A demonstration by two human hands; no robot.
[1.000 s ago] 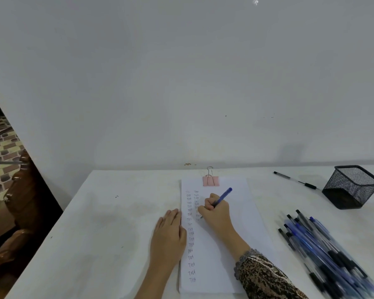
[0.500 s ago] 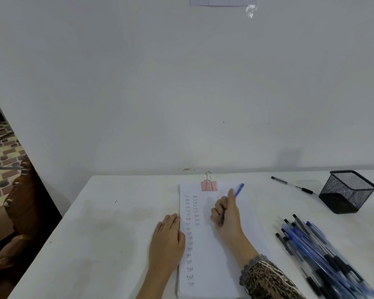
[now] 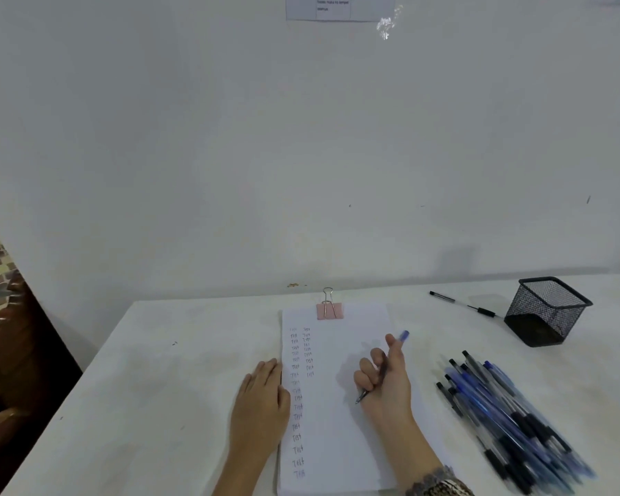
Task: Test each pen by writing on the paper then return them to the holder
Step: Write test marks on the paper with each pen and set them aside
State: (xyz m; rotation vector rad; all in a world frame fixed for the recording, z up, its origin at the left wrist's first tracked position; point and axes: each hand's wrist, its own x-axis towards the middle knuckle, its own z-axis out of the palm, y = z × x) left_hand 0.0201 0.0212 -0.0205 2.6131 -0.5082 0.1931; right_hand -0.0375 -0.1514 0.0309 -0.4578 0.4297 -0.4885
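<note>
A white paper (image 3: pixel 340 417), held at its top by a pink binder clip (image 3: pixel 329 311), lies on the white table (image 3: pixel 158 388). Two columns of small handwritten words run down its left side. My right hand (image 3: pixel 385 383) grips a blue pen (image 3: pixel 403 335) over the sheet's right half, tip pointing down and left, clear of the writing. My left hand (image 3: pixel 262 402) rests flat at the paper's left edge. A black mesh holder (image 3: pixel 548 311) stands at the back right. A pile of several blue and black pens (image 3: pixel 509 420) lies right of the paper.
One black pen (image 3: pixel 462 305) lies alone just left of the holder, near the wall. The table's left edge drops off beside dark wooden furniture (image 3: pixel 11 352). A notice (image 3: pixel 337 7) is taped high on the white wall.
My right hand has lifted the blue pen off the written columns and moved right across the paper. The left hand stays at the sheet's edge. The camera has tilted upward.
</note>
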